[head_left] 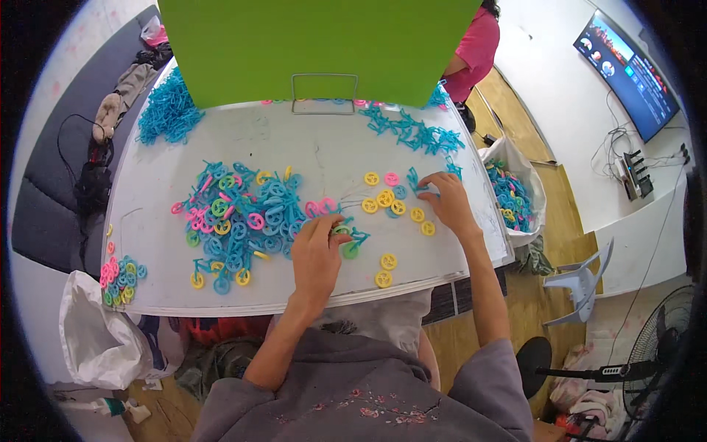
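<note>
My left hand [317, 254] is over the white table, fingers closed on a teal branched plastic piece [356, 236]. A green wheel [350, 250] shows by its fingertips. My right hand [448, 200], further right, pinches near another small teal plastic piece [414, 179]; its fingertips partly hide what they hold. Between my hands lie loose yellow wheels [384, 197], a pink wheel [392, 179] and blue ones. Left of my left hand spreads a large heap of blue, pink, yellow and green wheels [243, 214] mixed with teal pieces.
A green board [317, 51] with a wire stand rises at the table's far edge. Teal pieces [169, 110] pile at the far left. A filled white sack [526, 199] stands right of the table, another sack [99, 331] at the near left. A person in pink [475, 55] sits beyond the board.
</note>
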Demonstrator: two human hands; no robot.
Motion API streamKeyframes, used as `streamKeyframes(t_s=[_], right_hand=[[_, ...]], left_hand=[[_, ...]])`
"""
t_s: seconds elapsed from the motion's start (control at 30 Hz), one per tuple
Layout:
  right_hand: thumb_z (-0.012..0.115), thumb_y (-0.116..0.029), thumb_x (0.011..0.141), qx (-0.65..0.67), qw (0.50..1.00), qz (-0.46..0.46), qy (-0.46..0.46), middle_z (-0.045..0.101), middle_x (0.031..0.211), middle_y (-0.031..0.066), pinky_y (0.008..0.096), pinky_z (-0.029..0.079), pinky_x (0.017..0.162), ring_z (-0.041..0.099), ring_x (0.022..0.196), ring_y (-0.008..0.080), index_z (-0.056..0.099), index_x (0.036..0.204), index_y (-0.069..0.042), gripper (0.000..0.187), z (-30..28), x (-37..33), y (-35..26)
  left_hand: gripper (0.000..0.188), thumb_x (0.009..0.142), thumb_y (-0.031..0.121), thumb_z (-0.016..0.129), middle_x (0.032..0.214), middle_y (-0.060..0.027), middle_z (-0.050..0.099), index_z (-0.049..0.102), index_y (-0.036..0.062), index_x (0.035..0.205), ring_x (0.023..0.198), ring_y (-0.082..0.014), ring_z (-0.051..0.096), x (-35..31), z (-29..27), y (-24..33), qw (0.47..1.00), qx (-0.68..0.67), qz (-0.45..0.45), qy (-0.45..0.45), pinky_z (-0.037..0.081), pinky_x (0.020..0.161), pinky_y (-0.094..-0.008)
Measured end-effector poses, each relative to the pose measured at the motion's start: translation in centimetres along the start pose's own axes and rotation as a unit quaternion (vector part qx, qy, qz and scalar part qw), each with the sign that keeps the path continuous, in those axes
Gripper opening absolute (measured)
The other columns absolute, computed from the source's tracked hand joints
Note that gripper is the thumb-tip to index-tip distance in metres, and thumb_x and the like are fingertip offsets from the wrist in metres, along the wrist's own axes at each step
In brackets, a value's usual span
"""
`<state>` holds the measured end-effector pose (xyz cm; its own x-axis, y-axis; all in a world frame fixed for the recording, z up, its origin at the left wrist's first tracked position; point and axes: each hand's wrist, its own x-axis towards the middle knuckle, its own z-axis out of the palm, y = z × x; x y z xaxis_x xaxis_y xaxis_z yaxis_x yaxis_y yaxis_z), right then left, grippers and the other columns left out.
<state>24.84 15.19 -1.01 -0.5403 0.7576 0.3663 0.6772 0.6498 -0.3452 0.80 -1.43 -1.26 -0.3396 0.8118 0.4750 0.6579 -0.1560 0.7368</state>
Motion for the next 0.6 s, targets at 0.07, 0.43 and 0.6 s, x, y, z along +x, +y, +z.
streamKeyframes(t_s=[0.07,0.43,0.6], right_hand=[[0.069,-0.007,0.075,-0.009,1.000,-0.018,0.016,0.063,0.096,0.0083,0.0375,0.043,0.087,0.056,0.097,0.0300,0.065,0.095,-0.007,0.021,0.7,0.0,0.5],[0.057,-0.002,0.087,0.065,0.974,0.092,0.198,0.064,0.092,0.0108,0.0313,0.049,0.075,0.064,0.085,0.0219,0.059,0.114,-0.004,0.027,0.7,-0.8,-0.8],[0.053,-0.001,0.091,0.482,0.854,0.184,0.070,0.063,0.092,0.0055,0.0267,0.051,0.081,0.063,0.085,0.0140,0.057,0.114,0.002,0.023,0.0,-4.3,-8.2]], left_hand=[[0.031,0.071,-0.004,0.068,0.089,-0.0096,0.065,0.062,0.0041,0.100,0.078,-0.0259,0.061,0.0,-0.5,0.3,1.000,0.007,0.007,-0.002,0.049,0.069,-0.0357],[0.045,0.073,-0.010,0.063,0.105,-0.0118,0.061,0.058,0.0054,0.116,0.093,-0.0284,0.059,0.4,-1.1,0.6,0.993,0.058,0.082,0.057,0.050,0.075,-0.0341],[0.032,0.079,-0.006,0.063,0.109,-0.0103,0.061,0.061,0.0039,0.110,0.092,-0.0188,0.061,0.5,0.4,3.6,0.970,-0.230,-0.081,-0.019,0.053,0.073,-0.0302]])
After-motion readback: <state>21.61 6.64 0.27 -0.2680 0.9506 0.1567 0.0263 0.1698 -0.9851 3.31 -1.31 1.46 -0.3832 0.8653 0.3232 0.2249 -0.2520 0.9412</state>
